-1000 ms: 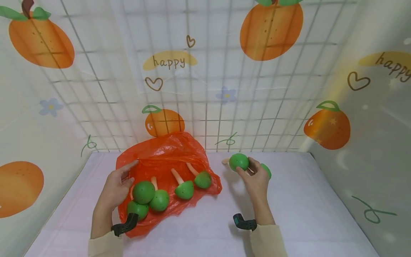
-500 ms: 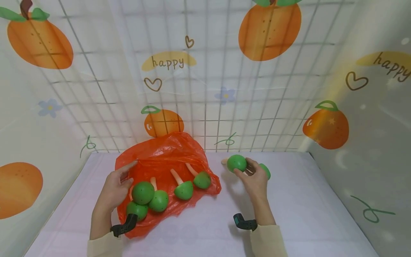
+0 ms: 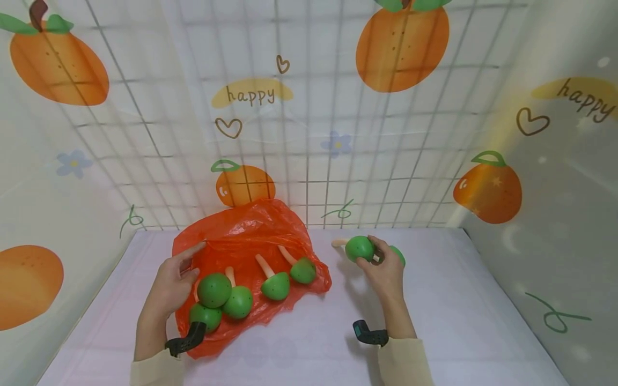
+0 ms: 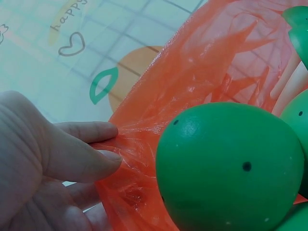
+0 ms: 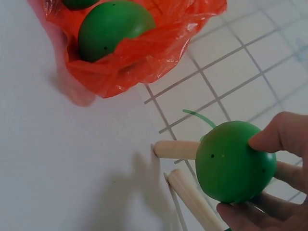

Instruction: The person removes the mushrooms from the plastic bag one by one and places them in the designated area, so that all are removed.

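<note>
- Largest on my head feed is the pale backdrop (image 3: 299, 115), a sheet with dark grid lines showing on it, printed with big oranges (image 3: 403, 48) and the word "happy"; similar printed sheeting (image 3: 565, 230) runs along the right side.
- Below it I have the counter (image 3: 458, 311), a pale lilac-white top whose far edge meets the foot of the backdrop; a soft shadow lies just left of the right forearm.
- The red bag (image 3: 256, 222), thin crumpled plastic, spreads on the counter left of the middle, its upper part raised before the backdrop.
- The left hand (image 3: 171, 281) pinches the bag's left edge between thumb and fingers.
- The right hand (image 3: 383, 268), well apart from the bag, pinches the head of one green piece (image 3: 359, 248), its pale handle pointing left.
- Cream sleeves (image 3: 404, 362) end at both wrists.
- Five dotted green-headed pieces (image 3: 276, 286) lie on the bag, three bunched at left, two at right.
- A further green head (image 3: 398, 256) shows partly behind the right hand; I cannot tell whether they touch.
- Black wrist units (image 3: 370, 333) sit by the cuffs.
- Smallest, printed hearts (image 3: 228, 128) dot the sheets.
</note>
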`<state>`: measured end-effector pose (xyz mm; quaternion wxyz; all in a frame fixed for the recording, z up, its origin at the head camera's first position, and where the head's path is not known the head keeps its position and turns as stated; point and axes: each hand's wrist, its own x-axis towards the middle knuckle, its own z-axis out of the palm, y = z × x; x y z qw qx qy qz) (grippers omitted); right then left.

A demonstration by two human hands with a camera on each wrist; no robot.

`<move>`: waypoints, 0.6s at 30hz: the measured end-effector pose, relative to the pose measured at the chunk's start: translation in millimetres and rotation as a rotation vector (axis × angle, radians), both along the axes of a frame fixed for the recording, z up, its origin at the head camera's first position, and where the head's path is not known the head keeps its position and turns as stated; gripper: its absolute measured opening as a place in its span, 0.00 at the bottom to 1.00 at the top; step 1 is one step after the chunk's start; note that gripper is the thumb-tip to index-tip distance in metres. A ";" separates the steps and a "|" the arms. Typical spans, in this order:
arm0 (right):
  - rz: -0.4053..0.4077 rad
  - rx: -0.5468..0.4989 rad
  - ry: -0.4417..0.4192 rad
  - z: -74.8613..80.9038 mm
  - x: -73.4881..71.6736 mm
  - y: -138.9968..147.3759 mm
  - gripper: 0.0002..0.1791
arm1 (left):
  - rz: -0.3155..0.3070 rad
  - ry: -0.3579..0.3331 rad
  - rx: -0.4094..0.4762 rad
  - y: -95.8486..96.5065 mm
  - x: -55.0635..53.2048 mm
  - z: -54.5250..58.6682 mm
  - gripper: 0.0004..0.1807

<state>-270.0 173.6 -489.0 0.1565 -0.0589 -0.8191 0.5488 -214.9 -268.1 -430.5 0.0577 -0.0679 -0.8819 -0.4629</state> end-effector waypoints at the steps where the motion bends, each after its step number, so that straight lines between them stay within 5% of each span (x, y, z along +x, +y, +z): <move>1: 0.001 -0.002 -0.008 0.2 0.0 0.0 0.36 | 0.002 -0.003 0.001 0.1 0.1 0.2 0.32; 9: 0.013 0.068 -0.082 0.0 0.7 -0.4 0.37 | 0.008 -0.022 0.010 0.1 -0.1 1.0 0.32; 18: -0.011 0.201 -0.066 -5.3 -1.4 2.1 0.37 | 0.003 -0.008 0.014 -0.4 -0.8 -1.3 0.32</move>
